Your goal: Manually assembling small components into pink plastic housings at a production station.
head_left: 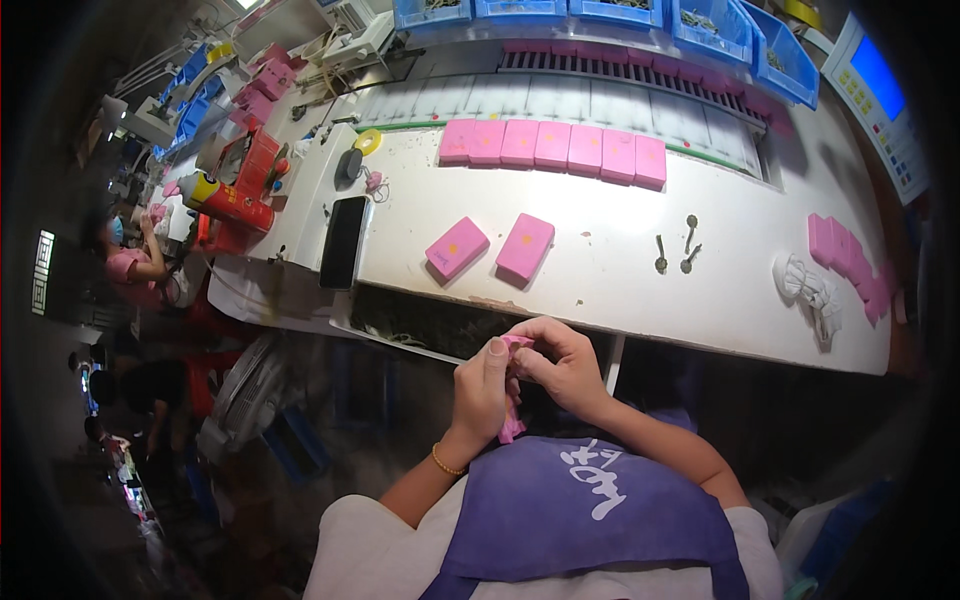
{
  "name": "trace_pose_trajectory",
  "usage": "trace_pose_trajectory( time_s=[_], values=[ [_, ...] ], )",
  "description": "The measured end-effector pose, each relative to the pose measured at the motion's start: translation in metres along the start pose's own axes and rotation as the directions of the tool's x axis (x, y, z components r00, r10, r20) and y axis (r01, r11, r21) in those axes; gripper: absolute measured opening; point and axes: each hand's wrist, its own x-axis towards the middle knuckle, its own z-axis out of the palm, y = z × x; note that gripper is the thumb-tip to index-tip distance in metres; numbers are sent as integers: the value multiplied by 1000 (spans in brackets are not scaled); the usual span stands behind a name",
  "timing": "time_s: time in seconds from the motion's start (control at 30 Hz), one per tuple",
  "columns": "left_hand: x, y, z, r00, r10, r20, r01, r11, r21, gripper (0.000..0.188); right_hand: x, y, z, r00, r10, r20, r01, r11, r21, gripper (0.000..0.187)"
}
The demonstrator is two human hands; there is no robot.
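Note:
Over the bench's front edge, both hands are closed on a bent pink rubber mould [512, 427], mostly covered by my fingers. My left hand [478, 392] grips it from the left, thumb up. My right hand [566, 368] pinches its upper part; what lies between those fingertips is too small to make out. Two pink rectangular mould blocks with yellow marks, one on the left [457, 248] and one on the right [525, 248], lie just beyond my hands. Further right are three small dark-green stemmed pieces [690, 234].
A row of pink blocks [536, 145] lines the bench's back. Blue bins [710, 30] sit above. A phone [344, 242], a spray can [226, 203] and a yellow tape roll [369, 141] are left; white cloth [808, 292] and more pink blocks [845, 252] are right. A dark open drawer [420, 322] is below.

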Motion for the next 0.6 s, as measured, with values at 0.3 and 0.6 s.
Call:
trace_pose_trajectory(
  time_s=[0.3,0.6],
  values=[
    [-1,-3,-1,1000,6,28,-6,1000,-17,54,-1,12,7,992,-102,-80,105,994,41,14],
    [-2,-7,-3,994,-108,25,110,982,-152,52,0,16,8,997,-41,-73,42,999,23,12]
  ],
)
